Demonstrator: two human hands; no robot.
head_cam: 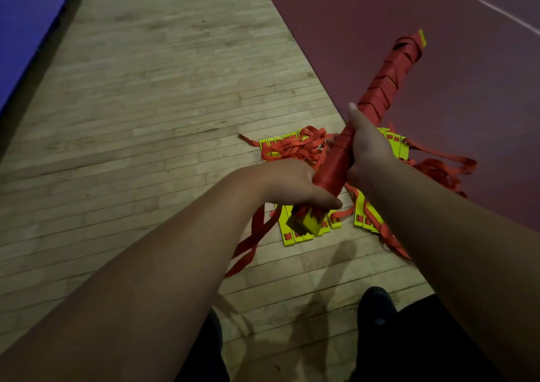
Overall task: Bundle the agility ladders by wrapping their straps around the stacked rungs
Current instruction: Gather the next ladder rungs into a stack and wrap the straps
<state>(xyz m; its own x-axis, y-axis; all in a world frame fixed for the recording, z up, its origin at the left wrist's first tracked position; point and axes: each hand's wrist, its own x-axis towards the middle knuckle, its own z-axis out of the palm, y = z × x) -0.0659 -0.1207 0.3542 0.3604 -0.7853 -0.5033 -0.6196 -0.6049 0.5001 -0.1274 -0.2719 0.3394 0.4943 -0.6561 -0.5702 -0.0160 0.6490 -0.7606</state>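
Left hand [295,185] and right hand [369,147] both grip the wrapped bundle [380,95] | risk: loose strap [254,235] slackens, wraps unwind | unbundled ladders [295,147] could snag it

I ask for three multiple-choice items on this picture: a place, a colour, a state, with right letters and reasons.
1. The loose rungs lie: A. on the floor B. on a table C. in a bag
2. The straps are: A. blue B. red C. white
3. The bundle is: A. lying untouched B. gripped by both hands C. hung up
Key: 1 A, they lie flat on the boards; 2 B, all look red; 3 B, left hand and right hand curl round it.
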